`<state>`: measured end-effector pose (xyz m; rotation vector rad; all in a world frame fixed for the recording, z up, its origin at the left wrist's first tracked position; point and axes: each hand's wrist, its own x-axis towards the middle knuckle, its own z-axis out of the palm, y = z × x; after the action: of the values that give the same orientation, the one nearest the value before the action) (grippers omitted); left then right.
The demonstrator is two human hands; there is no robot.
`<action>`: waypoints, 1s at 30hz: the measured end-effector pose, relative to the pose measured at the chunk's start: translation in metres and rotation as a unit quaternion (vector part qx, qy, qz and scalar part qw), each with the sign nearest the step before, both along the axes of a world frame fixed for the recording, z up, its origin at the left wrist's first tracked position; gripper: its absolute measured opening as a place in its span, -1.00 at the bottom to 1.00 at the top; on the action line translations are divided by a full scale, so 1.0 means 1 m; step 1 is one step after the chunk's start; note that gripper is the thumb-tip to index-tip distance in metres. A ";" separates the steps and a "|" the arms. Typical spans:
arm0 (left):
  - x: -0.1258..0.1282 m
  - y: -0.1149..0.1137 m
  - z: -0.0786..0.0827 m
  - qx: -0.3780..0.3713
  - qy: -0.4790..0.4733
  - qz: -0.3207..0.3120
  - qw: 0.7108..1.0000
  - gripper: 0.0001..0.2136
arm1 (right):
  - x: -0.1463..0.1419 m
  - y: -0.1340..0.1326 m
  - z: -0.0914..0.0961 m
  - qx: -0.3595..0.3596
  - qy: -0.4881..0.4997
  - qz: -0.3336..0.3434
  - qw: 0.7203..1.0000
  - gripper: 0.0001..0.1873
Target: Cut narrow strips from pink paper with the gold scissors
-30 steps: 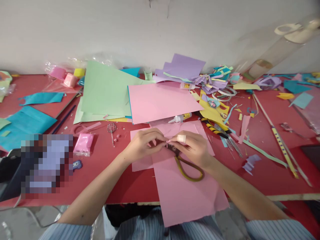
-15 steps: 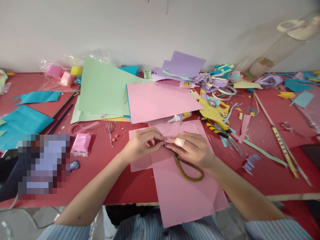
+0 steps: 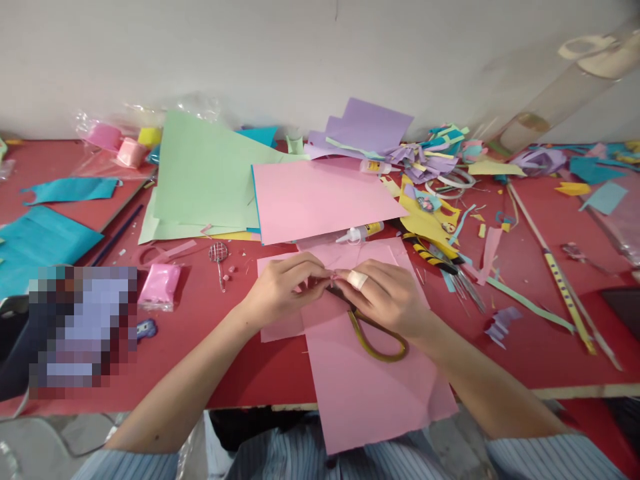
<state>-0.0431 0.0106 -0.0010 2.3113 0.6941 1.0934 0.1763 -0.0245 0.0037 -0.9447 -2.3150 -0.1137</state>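
Observation:
Fingertips meeting, my left hand [image 3: 290, 285] and my right hand [image 3: 385, 293] pinch a tiny pink piece [image 3: 334, 275] between them; its kind is too small to make out, though it looks like paper. A pale wrap circles one finger of my right hand. Scissors [image 3: 383, 348] with an olive-yellow handle lie under my right hand, their blades partly hidden by it. Beneath both hands are pink paper sheets [image 3: 370, 407], one hanging over the table's front edge.
Beyond my hands lie a pink sheet [image 3: 320, 200], a green sheet [image 3: 205, 180] and a glue bottle [image 3: 363, 232]. Black-and-yellow pliers [image 3: 430, 253] and paper scraps fill the right side. On the left are a pink clay packet [image 3: 160, 285], a wire whisk-like piece [image 3: 219, 253] and a blurred-out device [image 3: 85, 327].
My hands stay together at nearly the same spot, with small finger shifts around the tiny pink piece. The view has tilted very slightly; the scissors and sheets lie as before.

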 end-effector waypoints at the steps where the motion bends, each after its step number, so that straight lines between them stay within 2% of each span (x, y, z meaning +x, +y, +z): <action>1: 0.000 0.000 0.000 0.001 0.002 0.003 1.000 -0.88 | 0.000 0.000 0.000 -0.002 -0.002 -0.003 1.000 -0.95; 9: 0.001 0.000 -0.002 0.087 0.039 0.041 0.995 -0.92 | -0.002 -0.001 -0.003 -0.067 0.032 -0.015 0.997 -0.97; 13: 0.002 -0.001 -0.002 0.116 0.050 0.052 0.991 -0.94 | -0.003 -0.002 -0.003 -0.078 0.035 -0.023 0.996 -0.91; 17: 0.001 -0.001 -0.001 0.137 0.065 0.056 0.987 -0.92 | -0.007 -0.004 -0.004 -0.112 0.086 -0.033 0.989 -0.89; 20: 0.000 -0.001 -0.002 0.147 0.073 0.060 0.985 -0.93 | -0.010 -0.006 -0.002 -0.189 0.147 -0.051 0.970 -0.92; 24: -0.002 -0.001 -0.003 0.152 0.083 0.059 0.983 -0.91 | -0.013 -0.009 0.001 -0.284 0.221 -0.074 0.930 -0.90; 30: -0.002 -0.001 -0.004 0.167 0.095 0.056 0.980 -0.89 | -0.013 -0.011 0.001 -0.338 0.247 -0.078 0.905 -0.92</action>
<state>-0.0449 0.0094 -0.0049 2.7193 0.7684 1.1197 0.1633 -0.0350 0.0049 -1.3041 -1.7988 0.8237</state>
